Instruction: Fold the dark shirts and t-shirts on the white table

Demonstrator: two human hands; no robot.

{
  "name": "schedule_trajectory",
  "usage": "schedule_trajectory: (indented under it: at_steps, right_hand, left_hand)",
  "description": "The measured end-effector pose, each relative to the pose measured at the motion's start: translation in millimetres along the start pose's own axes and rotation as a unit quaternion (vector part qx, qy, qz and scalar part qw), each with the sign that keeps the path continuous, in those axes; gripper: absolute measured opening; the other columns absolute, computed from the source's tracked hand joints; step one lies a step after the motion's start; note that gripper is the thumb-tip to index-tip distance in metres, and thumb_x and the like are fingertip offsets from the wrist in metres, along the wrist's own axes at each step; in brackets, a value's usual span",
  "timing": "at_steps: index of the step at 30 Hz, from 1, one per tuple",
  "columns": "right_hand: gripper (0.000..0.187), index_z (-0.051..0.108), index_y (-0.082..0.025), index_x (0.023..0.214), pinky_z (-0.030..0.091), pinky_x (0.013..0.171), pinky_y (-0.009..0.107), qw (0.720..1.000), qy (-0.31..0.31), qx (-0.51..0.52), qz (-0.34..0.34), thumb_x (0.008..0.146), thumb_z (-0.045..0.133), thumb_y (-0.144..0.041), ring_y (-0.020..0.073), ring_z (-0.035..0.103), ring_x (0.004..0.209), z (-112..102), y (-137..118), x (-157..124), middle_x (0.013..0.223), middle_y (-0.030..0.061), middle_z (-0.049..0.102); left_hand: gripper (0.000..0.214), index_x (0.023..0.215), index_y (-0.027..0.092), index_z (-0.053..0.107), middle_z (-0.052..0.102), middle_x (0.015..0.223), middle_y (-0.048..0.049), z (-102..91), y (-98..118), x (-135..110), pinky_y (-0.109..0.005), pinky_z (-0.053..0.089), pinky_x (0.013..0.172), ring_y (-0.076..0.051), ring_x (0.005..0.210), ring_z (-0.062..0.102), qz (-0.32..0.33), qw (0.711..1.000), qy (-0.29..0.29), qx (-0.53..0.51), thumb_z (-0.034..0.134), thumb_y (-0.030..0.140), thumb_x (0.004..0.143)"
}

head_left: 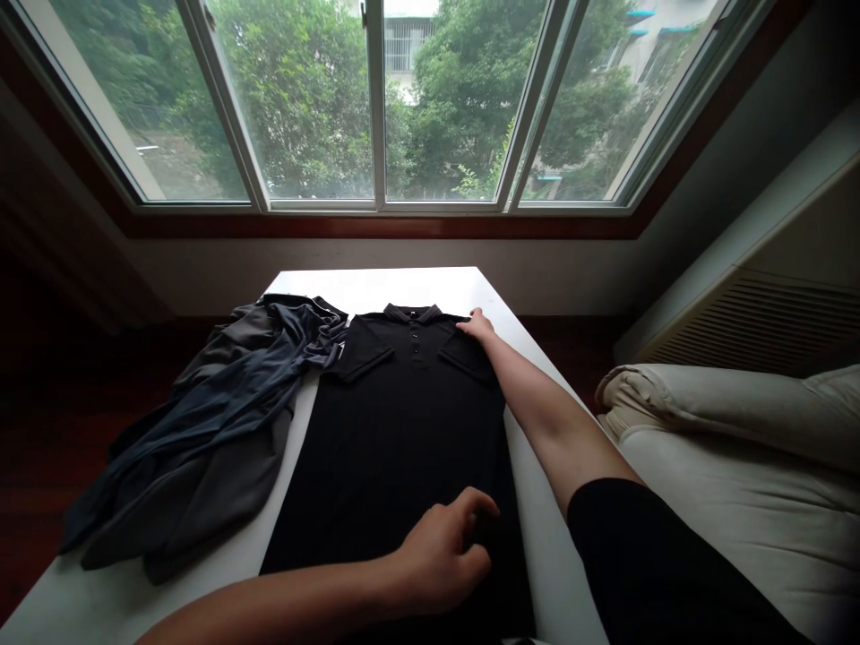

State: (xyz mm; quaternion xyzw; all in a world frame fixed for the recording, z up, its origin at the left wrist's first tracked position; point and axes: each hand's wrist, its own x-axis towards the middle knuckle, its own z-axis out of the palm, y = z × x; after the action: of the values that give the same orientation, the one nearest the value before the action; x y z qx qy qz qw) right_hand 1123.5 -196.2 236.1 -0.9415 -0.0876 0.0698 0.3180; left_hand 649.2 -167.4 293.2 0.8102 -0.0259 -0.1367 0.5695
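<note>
A black polo shirt [403, 430] lies front up on the white table [376, 285], its collar toward the window. Both short sleeves are laid inward over its front. At the shirt's far right shoulder, my right hand [478, 325] touches the cloth with thumb and finger apart. My left hand [443, 551] is over the lower right part of the shirt. Its fingers are bent, with a gap between thumb and forefinger and nothing visible between them. Whether this hand touches the cloth I cannot tell.
Left of the shirt is a heap of dark grey and blue clothes [221, 403], hanging past the table's left edge. A pale padded seat [739, 484] stands at the right, below a slatted unit [752, 313]. The window [376, 116] is beyond the table.
</note>
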Motion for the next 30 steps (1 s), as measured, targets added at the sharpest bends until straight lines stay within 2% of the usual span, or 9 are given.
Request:
schedule_trajectory:
  at_steps: [3, 6, 10, 12, 15, 20, 24, 26, 30]
  right_hand:
    - [0.065, 0.057, -0.020, 0.138, 0.050, 0.100, 0.034, 0.988, -0.045, 0.135, -0.059, 0.077, 0.079, -0.024, 0.0254, 0.063, 0.116, -1.3, -0.3, 2.6, 0.128, 0.0111, 0.068]
    - [0.044, 0.066, -0.019, 0.125, 0.056, 0.080, 0.028, 0.970, -0.097, 0.211, -0.069, 0.082, 0.074, -0.024, 0.0189, 0.069, 0.090, -2.5, 0.6, 0.4, 0.104, 0.0071, 0.074]
    - [0.031, 0.069, -0.018, 0.117, 0.049, 0.056, 0.020, 0.956, -0.124, 0.262, -0.047, 0.087, 0.070, -0.026, 0.0132, 0.063, 0.064, -8.6, 2.9, -3.4, 0.081, 0.0027, 0.072]
    - [0.022, 0.072, -0.016, 0.105, 0.044, 0.051, 0.018, 0.954, -0.124, 0.270, -0.036, 0.084, 0.071, -0.023, 0.0117, 0.059, 0.059, -12.1, 3.0, -3.8, 0.075, 0.0023, 0.070]
    - [0.013, 0.073, -0.015, 0.094, 0.044, 0.052, 0.017, 0.958, -0.087, 0.269, -0.040, 0.082, 0.070, -0.018, 0.0107, 0.057, 0.059, -15.9, -0.2, -2.9, 0.073, 0.0015, 0.069]
    - [0.018, 0.074, -0.015, 0.101, 0.048, 0.059, 0.019, 0.955, -0.056, 0.287, -0.051, 0.085, 0.067, -0.021, 0.0120, 0.060, 0.064, -23.4, -11.5, -2.6, 0.079, 0.0034, 0.072]
    - [0.027, 0.077, -0.015, 0.109, 0.051, 0.062, 0.020, 0.959, -0.102, 0.259, -0.047, 0.085, 0.064, -0.018, 0.0130, 0.065, 0.068, -35.6, -22.3, -10.6, 0.089, 0.0060, 0.076]
    - [0.031, 0.078, -0.015, 0.110, 0.052, 0.064, 0.021, 0.974, -0.086, 0.206, -0.048, 0.083, 0.063, -0.014, 0.0136, 0.065, 0.069, -42.7, -28.0, -17.1, 0.089, 0.0061, 0.077]
    - [0.030, 0.082, -0.016, 0.106, 0.054, 0.071, 0.022, 0.991, -0.013, 0.118, -0.063, 0.080, 0.067, -0.013, 0.0164, 0.067, 0.075, -54.6, -36.0, -27.8, 0.088, 0.0055, 0.078]
  left_hand:
    - [0.049, 0.119, 0.026, 0.070, 0.044, 0.062, 0.0075, -7.0, -2.0, -9.2, -0.023, 0.028, 0.052, -0.009, 0.052, 0.038, 0.017, 0.999, -0.044, 0.021, 0.048, 0.008, 0.079]
    - [0.037, 0.101, 0.023, 0.073, 0.049, 0.064, 0.0057, -10.9, -4.3, -13.2, -0.022, 0.031, 0.055, -0.009, 0.056, 0.043, 0.009, 0.998, -0.050, 0.043, 0.045, 0.008, 0.081]
    - [0.011, 0.095, 0.023, 0.067, 0.056, 0.074, 0.0051, -12.1, -6.5, -13.1, -0.023, 0.033, 0.059, -0.010, 0.063, 0.049, -0.007, 0.994, -0.018, 0.106, 0.063, 0.026, 0.086]
    - [0.013, 0.089, 0.023, 0.063, 0.060, 0.087, 0.0037, -11.2, -9.6, -12.1, -0.023, 0.033, 0.061, -0.011, 0.069, 0.050, 0.011, 0.989, 0.003, 0.148, 0.071, 0.033, 0.084]
    - [0.013, 0.085, 0.022, 0.058, 0.061, 0.101, 0.0032, -9.1, -15.9, -10.1, -0.023, 0.033, 0.062, -0.010, 0.072, 0.050, 0.017, 0.983, 0.015, 0.183, 0.071, 0.027, 0.083]
    - [0.009, 0.089, 0.023, 0.055, 0.061, 0.086, 0.0039, -8.7, -16.1, -10.8, -0.022, 0.034, 0.064, -0.011, 0.074, 0.053, 0.020, 0.989, 0.007, 0.146, 0.063, 0.021, 0.086]
    - [0.026, 0.119, 0.027, 0.058, 0.052, 0.069, 0.0058, -12.0, -10.4, -15.2, -0.023, 0.033, 0.058, -0.012, 0.059, 0.046, -0.001, 0.994, -0.005, 0.109, 0.051, 0.020, 0.095]
    - [0.036, 0.129, 0.029, 0.058, 0.049, 0.064, 0.0065, -14.0, -9.5, -16.4, -0.023, 0.034, 0.057, -0.012, 0.055, 0.044, 0.000, 0.995, -0.012, 0.103, 0.048, 0.019, 0.097]
    - [0.036, 0.115, 0.027, 0.072, 0.067, 0.080, 0.0021, -15.5, -9.9, -15.5, -0.022, 0.043, 0.067, -0.013, 0.068, 0.058, 0.049, 0.993, -0.052, 0.093, 0.045, 0.013, 0.095]
